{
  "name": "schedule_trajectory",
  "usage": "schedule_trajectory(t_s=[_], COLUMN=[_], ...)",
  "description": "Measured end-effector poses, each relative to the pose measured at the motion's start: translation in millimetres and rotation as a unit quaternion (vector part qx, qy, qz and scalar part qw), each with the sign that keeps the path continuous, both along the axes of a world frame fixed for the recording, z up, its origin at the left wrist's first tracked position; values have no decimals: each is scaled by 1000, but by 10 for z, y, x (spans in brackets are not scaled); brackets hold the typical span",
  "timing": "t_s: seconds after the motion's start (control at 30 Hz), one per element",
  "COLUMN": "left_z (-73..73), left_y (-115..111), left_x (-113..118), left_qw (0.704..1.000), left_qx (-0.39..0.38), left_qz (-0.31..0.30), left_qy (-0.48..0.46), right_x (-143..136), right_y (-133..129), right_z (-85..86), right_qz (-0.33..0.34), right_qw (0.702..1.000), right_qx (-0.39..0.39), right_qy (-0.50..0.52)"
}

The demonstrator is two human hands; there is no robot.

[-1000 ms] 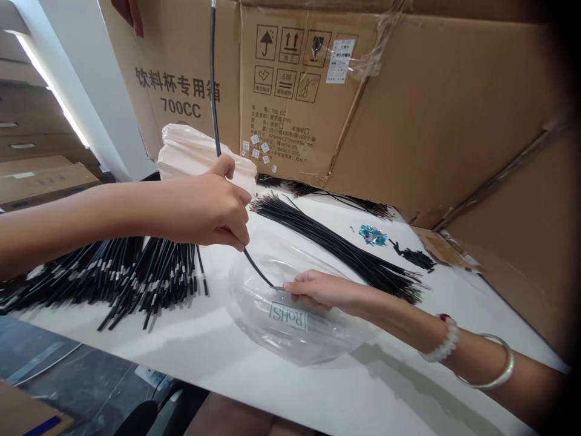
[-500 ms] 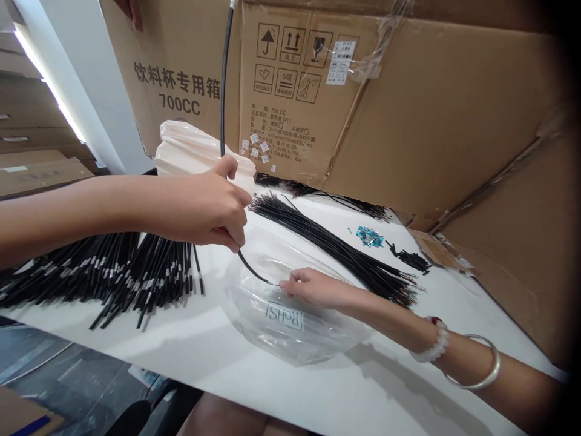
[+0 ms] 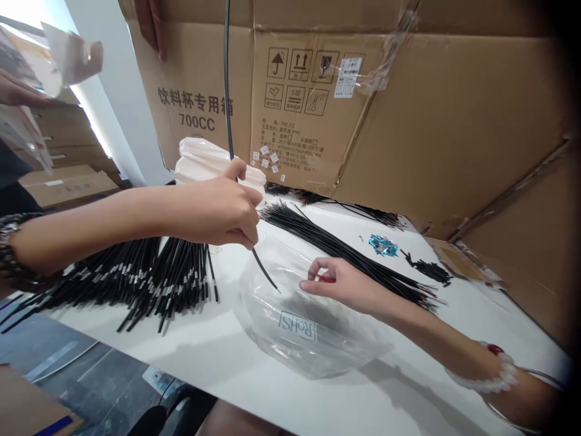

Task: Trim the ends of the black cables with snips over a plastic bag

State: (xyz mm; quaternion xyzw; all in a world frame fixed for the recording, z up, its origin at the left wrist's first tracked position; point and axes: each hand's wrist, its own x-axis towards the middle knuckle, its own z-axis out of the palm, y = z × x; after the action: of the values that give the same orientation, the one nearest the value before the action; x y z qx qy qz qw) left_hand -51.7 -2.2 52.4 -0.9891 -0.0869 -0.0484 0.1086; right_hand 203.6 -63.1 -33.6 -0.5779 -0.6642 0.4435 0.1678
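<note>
My left hand [image 3: 222, 209] is closed around a long black cable [image 3: 228, 91]. The cable rises past the top of the view, and its short lower end hangs out below my fist with a thin bare tip. Just right of that tip, my right hand [image 3: 333, 281] has its thumb and curled forefinger drawn together. Anything in that pinch is too small to make out. Under both hands lies a clear plastic bag [image 3: 313, 351] printed RoHS. A pile of black cables [image 3: 167, 278] with small white labels lies to the left.
A long bundle of black cables [image 3: 327, 239] runs behind the bag. Blue foil scraps [image 3: 382, 245] and short black pieces [image 3: 429, 269] lie at right. Cardboard boxes [image 3: 299, 139] wall the back, beside a white bag [image 3: 204, 157]. Another person's hand [image 3: 20, 91] shows at far left.
My right hand has come off the cable's tip and moved slightly right. My left hand still grips the cable. A person's hand with clear plastic has come into view at left.
</note>
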Motion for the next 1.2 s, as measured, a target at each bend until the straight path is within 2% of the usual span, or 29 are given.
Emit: schedule_trajectory(t_s=[0.1,0.23,0.37,0.43,0.57,0.63,0.7,0.73,0.8,0.87,0.93,1.07,1.2], left_z=[58,72,15,-21,-110,-203,-349,-437,-611,-734,-770,-648,-511], left_y=[-39,-110,-176,-199,-202,-197,-207,-221,-267,-331,-395,-416,-265], left_x=[20,46,22,3,-1,40,127,189,342,512,668,859,900], left_qw=[999,996,986,972,915,889,853,821,738,676,646,600,576], left_qx=[36,80,145,195,309,310,232,153,-69,-283,-407,-486,-518], left_qz=[4,12,21,39,48,53,99,132,166,144,100,49,41], left_qy=[-14,-27,-82,-123,-255,-334,-458,-535,-651,-665,-637,-633,-631], right_x=[-141,-419,-559,-578,-597,-603,-601,-599,-595,-600,-612,-625,-569], right_y=[12,29,46,48,55,51,34,24,5,-4,-9,-26,-20], right_z=[-63,-211,-251,-239,-193,-133,-46,0,71,100,94,94,156], right_qz=[-39,1,5,9,10,-4,-29,-43,-65,-73,-71,-72,-107], right_qw=[986,968,954,949,939,930,916,909,898,895,890,875,888], right_qx=[84,97,112,133,173,201,246,267,290,287,275,248,204], right_qy=[137,233,280,285,297,308,315,318,324,333,356,410,398])
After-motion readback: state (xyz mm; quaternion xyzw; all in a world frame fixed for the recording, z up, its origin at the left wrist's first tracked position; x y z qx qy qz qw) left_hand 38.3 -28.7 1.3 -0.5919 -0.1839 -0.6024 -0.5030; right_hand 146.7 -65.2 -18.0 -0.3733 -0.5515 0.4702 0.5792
